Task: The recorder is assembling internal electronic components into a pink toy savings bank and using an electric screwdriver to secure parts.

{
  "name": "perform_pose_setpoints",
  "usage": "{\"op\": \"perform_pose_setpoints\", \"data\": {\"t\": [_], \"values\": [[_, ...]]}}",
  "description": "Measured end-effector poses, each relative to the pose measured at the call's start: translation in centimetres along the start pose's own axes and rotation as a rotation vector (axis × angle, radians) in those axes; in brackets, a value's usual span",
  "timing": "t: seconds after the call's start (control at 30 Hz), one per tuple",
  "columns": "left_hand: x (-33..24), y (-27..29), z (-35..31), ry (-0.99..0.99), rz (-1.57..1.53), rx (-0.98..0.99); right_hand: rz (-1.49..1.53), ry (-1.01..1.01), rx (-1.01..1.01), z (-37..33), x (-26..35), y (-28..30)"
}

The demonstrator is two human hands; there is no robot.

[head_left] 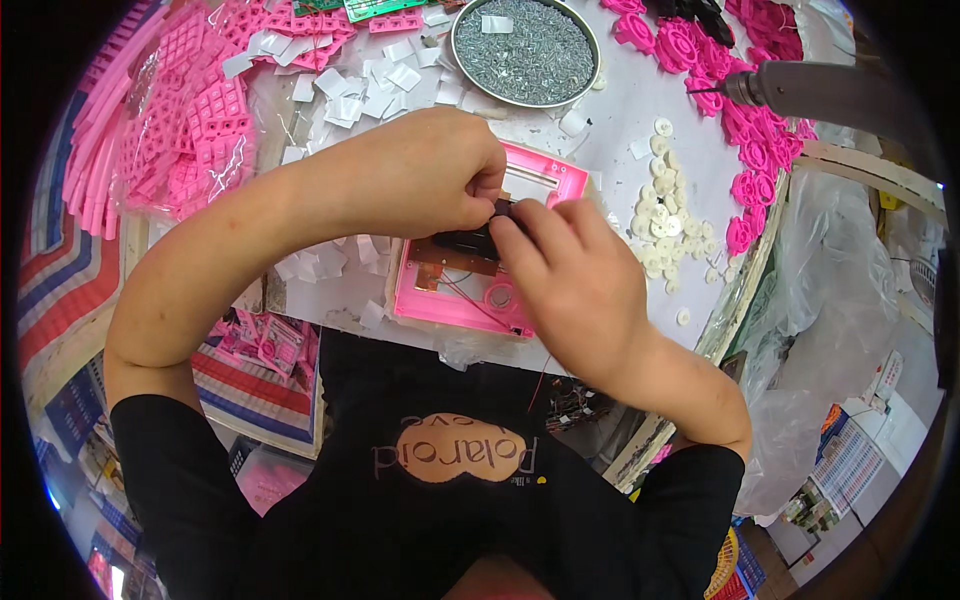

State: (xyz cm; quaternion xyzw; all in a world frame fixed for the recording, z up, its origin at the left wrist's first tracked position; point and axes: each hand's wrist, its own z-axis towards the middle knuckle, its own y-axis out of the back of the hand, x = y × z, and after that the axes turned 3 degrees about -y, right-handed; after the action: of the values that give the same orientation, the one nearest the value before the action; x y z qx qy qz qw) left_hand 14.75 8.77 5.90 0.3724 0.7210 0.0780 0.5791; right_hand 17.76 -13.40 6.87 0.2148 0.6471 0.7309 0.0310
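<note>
A pink plastic casing (405, 300) lies on the worktable in front of me. Across its middle sits a brown circuit board (475, 264) with a long black plastic part (462, 241) on top, and thin red wires run over the lower half. My left hand (450, 165) is closed, with thumb and bent fingers pinching the black part from above. Coming from the right, my right hand (580, 265) has its thumb and forefinger pressed at the same part's right end. The fingers cover much of that part, and its exact contact points are hidden.
A round dish of small metal pieces (523, 55) stands behind the casing. White slips (375, 90) and bagged pink keypads (190, 130) lie left; white discs (660, 205) and pink parts (745, 130) lie right. A grey power screwdriver (830, 95) juts in from the right.
</note>
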Motion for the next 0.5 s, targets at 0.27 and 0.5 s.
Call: {"op": "perform_pose_setpoints", "data": {"t": [0.27, 0.5], "values": [[0.1, -1.3, -0.6, -0.21, 0.317, -0.146, -0.102, 0.016, 0.001, 0.0, 1.0, 0.3], [0.1, 4.1, 3.7, -0.064, 0.308, -0.289, 0.456, -0.092, -0.643, 0.3, -6.6, 5.3]]}}
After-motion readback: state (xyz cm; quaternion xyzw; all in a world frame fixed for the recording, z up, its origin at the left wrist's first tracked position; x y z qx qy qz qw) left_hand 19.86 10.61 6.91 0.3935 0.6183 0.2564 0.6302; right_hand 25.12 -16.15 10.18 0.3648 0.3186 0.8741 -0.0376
